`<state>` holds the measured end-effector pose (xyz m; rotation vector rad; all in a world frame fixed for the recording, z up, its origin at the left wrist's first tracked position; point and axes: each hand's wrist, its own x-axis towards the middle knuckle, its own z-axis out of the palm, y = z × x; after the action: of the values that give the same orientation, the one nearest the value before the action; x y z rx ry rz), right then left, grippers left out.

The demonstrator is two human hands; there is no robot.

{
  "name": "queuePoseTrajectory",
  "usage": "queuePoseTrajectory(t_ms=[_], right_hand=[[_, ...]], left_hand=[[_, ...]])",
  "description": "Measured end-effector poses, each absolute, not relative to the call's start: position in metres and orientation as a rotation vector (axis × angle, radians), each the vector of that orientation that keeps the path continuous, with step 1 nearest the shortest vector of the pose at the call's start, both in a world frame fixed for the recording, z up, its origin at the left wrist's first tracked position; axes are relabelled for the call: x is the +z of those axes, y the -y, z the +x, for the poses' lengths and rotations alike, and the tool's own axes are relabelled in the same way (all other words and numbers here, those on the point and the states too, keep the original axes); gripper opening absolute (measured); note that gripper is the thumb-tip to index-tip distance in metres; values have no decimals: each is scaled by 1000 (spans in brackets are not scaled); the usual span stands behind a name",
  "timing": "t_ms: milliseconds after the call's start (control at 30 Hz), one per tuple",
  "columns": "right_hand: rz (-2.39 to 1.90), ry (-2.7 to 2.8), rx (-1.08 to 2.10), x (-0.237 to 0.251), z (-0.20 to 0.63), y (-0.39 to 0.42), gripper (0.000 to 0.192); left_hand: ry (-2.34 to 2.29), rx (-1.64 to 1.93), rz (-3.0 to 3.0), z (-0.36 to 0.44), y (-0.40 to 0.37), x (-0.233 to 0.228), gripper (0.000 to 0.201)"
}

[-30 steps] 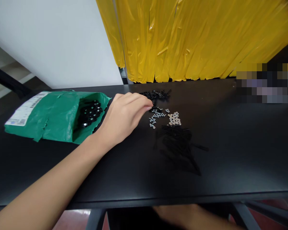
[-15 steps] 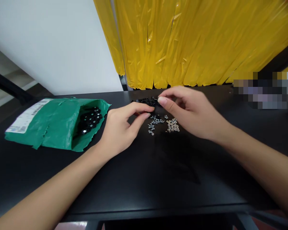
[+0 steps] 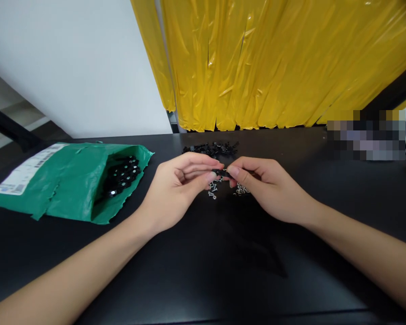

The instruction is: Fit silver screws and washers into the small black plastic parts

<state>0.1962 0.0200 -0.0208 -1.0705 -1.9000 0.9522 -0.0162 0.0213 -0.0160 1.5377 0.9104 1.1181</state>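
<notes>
Black piece (image 3: 220,173), small and slim, sits directly between the fingertips of the two hands, over the bench (image 3: 176,275). Its long axis runs roughly crosswise, from the left hand (image 3: 174,192) to the right hand (image 3: 275,192), dipping slightly toward the right. The fingers cover both ends, so I cannot tell which end is which. The left hand pinches the piece's left end between thumb and fingers, the other fingers lightly curved; the right hand pinches its right end, thumb uppermost.

Just below the piece in view, silvery screws (image 3: 211,193) lie scattered near the left thumb, and a cluster of small metal rings (image 3: 242,190) lies partly hidden behind the right hand. Beyond the fingers is a loose heap of tiny black parts (image 3: 213,148). To the left, near the left hand, a green bag (image 3: 59,183) lies with its mouth facing right, showing black pieces with shiny centres (image 3: 123,178) inside.
</notes>
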Motion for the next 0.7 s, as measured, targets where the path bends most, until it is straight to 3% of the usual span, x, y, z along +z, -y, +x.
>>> queuePoseTrajectory(t_ms=[367, 533, 700], right_hand=[[-1113, 1763, 989, -22, 187, -16, 33], [-1045, 1721, 1074, -21, 189, -15, 42], [-1215, 1689, 800, -20, 196, -20, 24]], left_hand=[[-1063, 1025, 1756, -18, -20, -20, 13], [-1138, 1147, 1724, -17, -23, -13, 9], [-1137, 1319, 1623, -21, -30, -8, 12]])
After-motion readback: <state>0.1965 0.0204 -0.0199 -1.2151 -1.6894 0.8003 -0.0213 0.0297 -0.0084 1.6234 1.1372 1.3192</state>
